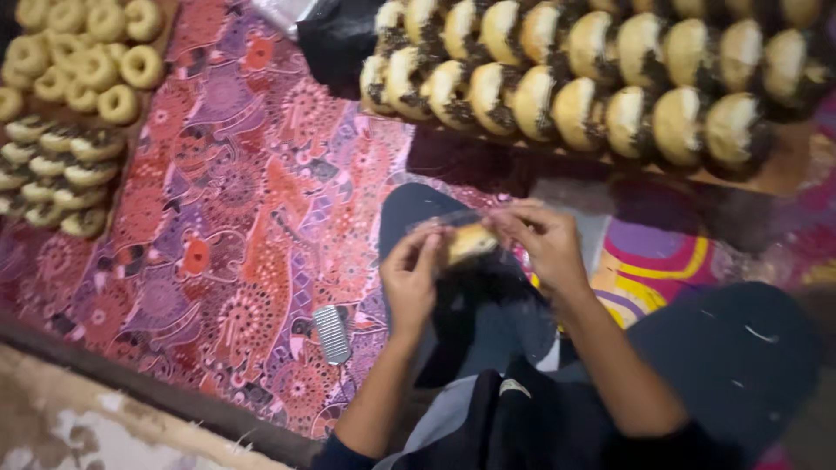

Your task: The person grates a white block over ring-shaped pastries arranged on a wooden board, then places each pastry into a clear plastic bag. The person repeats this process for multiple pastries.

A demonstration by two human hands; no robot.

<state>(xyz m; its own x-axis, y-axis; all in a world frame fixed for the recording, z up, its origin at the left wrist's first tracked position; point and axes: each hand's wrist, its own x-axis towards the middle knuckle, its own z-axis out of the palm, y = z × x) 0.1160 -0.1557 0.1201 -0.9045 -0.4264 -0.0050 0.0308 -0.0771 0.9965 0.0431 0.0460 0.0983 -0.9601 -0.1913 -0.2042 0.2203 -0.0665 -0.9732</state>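
Your left hand [409, 277] and right hand [544, 241] both pinch the clear bag [453, 223]; doughnut [471, 241] sits between fingertips.

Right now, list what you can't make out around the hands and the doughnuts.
- Head view: the doughnut between the left hand and right hand is blurred and partly covered by fingers; its topping is unclear.
- The clear plastic bag around it: edges lost to blur.
- The far tray of doughnuts: cut off by the top and right edges.
- The left trays: cut off by the left edge.
- The small ridged silver thing: too blurred to identify.
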